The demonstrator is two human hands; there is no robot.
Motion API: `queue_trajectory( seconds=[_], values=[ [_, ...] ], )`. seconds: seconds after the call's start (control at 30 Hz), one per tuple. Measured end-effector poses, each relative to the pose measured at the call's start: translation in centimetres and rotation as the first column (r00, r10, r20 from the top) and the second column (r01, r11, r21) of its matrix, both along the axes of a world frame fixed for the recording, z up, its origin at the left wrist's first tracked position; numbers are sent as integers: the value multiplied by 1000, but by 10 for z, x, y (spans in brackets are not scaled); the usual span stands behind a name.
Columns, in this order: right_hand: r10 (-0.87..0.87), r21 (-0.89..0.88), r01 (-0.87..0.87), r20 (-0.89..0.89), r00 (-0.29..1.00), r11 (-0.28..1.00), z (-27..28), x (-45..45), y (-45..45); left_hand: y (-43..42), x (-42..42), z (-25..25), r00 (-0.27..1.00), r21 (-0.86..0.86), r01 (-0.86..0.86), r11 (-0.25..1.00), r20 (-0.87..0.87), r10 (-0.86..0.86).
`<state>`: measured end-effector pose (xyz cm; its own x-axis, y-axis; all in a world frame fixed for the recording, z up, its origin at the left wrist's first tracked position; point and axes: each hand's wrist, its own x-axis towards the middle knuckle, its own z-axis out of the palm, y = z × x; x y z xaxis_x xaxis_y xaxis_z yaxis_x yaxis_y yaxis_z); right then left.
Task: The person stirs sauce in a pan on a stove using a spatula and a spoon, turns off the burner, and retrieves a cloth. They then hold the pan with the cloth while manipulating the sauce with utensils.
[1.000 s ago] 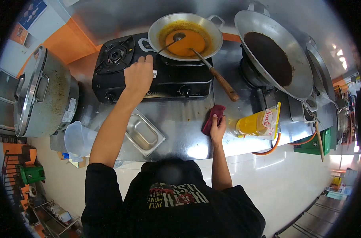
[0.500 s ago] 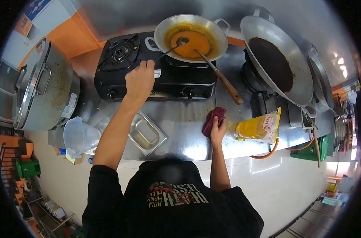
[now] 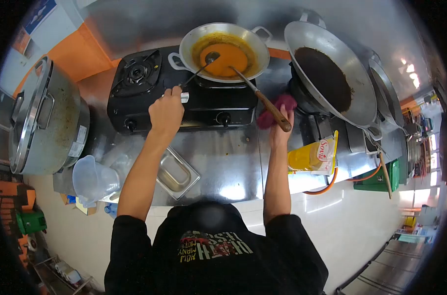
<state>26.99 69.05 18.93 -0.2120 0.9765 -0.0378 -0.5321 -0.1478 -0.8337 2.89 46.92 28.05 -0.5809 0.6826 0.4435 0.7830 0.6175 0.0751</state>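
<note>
My left hand (image 3: 166, 112) is closed around the handle of a ladle (image 3: 212, 57). The ladle's bowl dips into orange liquid (image 3: 229, 63) inside a two-handled metal wok (image 3: 185, 48) on the stove's right side. A second utensil with a wooden handle (image 3: 271, 108) leans out of the same wok, its head hidden in the liquid. Bunched under my right hand (image 3: 279, 135) is a dark red cloth (image 3: 266, 119), pressed near the counter right of the stove. The wooden handle passes above the cloth and partly covers that hand.
The black two-burner stove (image 3: 132, 105) has a bare left burner. To the right sits a larger wok (image 3: 363, 83) with dark contents. A yellow pouch (image 3: 307, 157), a steel pan (image 3: 177, 175), a plastic jug (image 3: 93, 178) and a big lidded pot (image 3: 56, 128) stand around the counter.
My right hand has carried the cloth forward from the counter's front part to beside the stove, under the wooden handle. The ladle stays in the liquid. The whole view has shifted slightly.
</note>
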Motion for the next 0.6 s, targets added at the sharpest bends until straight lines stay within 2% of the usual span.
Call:
queue_trajectory(
  seconds=[0.07, 0.1, 0.13, 0.17, 0.23, 0.33, 0.43, 0.5, 0.57, 0.6],
  values=[
    [-65, 42, 62, 56, 996, 997, 50, -35, 20, 0, -1, 1, 1000, 3, -2, 1000, 26, 2],
    [15, 141, -18, 25, 1000, 990, 44, -51, 47, -1, -2, 1, 999, 15, -2, 1000, 51, 1],
    [-8, 247, 4, 16, 1000, 969, 50, -68, 59, -1, -1, 1, 997, 27, -2, 1000, 76, 0],
    [-52, 286, 7, 149, 988, 958, 62, -78, 65, -1, 0, 2, 996, 21, -2, 1000, 88, 0],
    [-23, 433, -128, 328, 945, 892, 54, -97, 93, -2, 0, 7, 994, 12, -7, 1000, 108, 6],
    [66, 280, -170, 347, 936, 945, 54, -112, 106, -5, -1, 8, 998, 28, -6, 1000, 70, 4],
    [220, 91, -239, 178, 959, 967, 47, -120, 120, -9, -4, 8, 985, 29, -8, 1000, 173, 3],
    [102, 83, -173, 539, 836, 981, 45, -129, 130, -11, -5, 9, 980, 30, -17, 999, 200, 11],
    [-83, 147, -78, 841, 535, 986, 43, -138, 139, -13, -6, 10, 981, 44, -20, 999, 193, 11],
    [-158, 199, -66, 908, 387, 978, 39, -138, 140, -14, -7, 10, 985, 58, -18, 998, 172, 8]
  ],
)
